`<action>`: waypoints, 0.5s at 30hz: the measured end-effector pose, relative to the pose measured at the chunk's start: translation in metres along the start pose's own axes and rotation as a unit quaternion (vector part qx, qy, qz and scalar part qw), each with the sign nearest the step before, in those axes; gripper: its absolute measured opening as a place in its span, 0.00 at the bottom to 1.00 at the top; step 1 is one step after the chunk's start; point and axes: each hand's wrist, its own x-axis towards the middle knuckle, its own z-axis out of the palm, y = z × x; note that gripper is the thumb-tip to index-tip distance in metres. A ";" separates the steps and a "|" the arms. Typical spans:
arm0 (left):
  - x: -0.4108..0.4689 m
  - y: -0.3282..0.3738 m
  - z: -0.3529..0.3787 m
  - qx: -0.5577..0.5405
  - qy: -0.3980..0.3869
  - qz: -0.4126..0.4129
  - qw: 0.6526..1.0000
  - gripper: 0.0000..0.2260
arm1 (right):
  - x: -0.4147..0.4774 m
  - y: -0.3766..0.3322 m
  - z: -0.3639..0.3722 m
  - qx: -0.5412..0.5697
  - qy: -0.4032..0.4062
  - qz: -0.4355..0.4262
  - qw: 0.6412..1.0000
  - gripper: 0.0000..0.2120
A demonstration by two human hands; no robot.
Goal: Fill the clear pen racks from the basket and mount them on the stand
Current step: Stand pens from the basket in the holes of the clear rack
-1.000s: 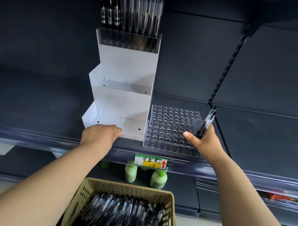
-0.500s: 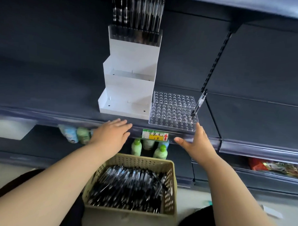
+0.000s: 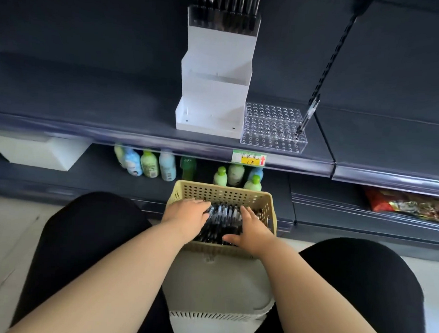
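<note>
Both hands are down in the tan perforated basket [image 3: 222, 192], which sits on a white stool [image 3: 218, 298] between the person's knees. The left hand [image 3: 187, 216] lies over the left side of the heap of black pens [image 3: 222, 220], its fingers [image 3: 203, 205] straight and close together, pointing to the right and resting flat on the barrels; no pen is seen pinched. The right hand [image 3: 252, 231] rests on the right side of the heap with its fingers spread and the thumb stretched out to the left along the near end of the pens, curled round nothing. A strip of bare pens shows between the two hands, and the basket's walls stand close to both wrists. Up on the dark shelf [image 3: 115, 127] the clear pen rack [image 3: 272, 129] sits near the front edge, just beside the right side of the white stepped stand [image 3: 213, 96]; one pen [image 3: 308, 114] leans in a hole at the rack's right end, and the other holes are vacant. The stand's two lower steps are bare, while its top step carries a filled rack [image 3: 223, 20]. Open shelf runs to the left of the stand. A price label [image 3: 248, 158] hangs on the shelf lip, with bottles [image 3: 149, 164] on the shelf below.
</note>
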 end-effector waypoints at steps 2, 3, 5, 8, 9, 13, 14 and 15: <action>-0.002 0.003 0.012 0.010 -0.030 0.000 0.999 0.19 | 0.002 0.000 0.004 -0.014 -0.007 0.003 1.000 0.48; -0.002 0.004 0.017 0.020 -0.042 0.003 0.999 0.18 | 0.003 0.000 0.004 -0.019 -0.008 0.005 1.000 0.48; 0.000 0.004 0.026 0.040 -0.057 0.011 0.998 0.17 | 0.008 0.002 0.004 -0.028 -0.011 0.010 1.000 0.47; 0.009 0.006 0.035 0.044 -0.074 0.013 0.996 0.16 | 0.019 0.003 0.006 -0.053 -0.022 0.015 0.998 0.46; 0.013 0.008 0.038 0.041 -0.079 0.009 0.996 0.15 | 0.023 0.004 0.009 -0.068 -0.029 0.014 0.997 0.46; 0.032 0.020 0.051 0.025 -0.098 -0.019 0.995 0.14 | 0.039 0.004 0.018 -0.120 -0.063 0.006 0.991 0.44; 0.038 0.023 0.054 0.028 -0.101 -0.023 0.994 0.14 | 0.044 0.005 0.019 -0.127 -0.071 0.004 0.989 0.44; 0.043 0.026 0.058 0.030 -0.105 -0.027 0.994 0.14 | 0.049 0.005 0.020 -0.134 -0.079 0.001 0.988 0.43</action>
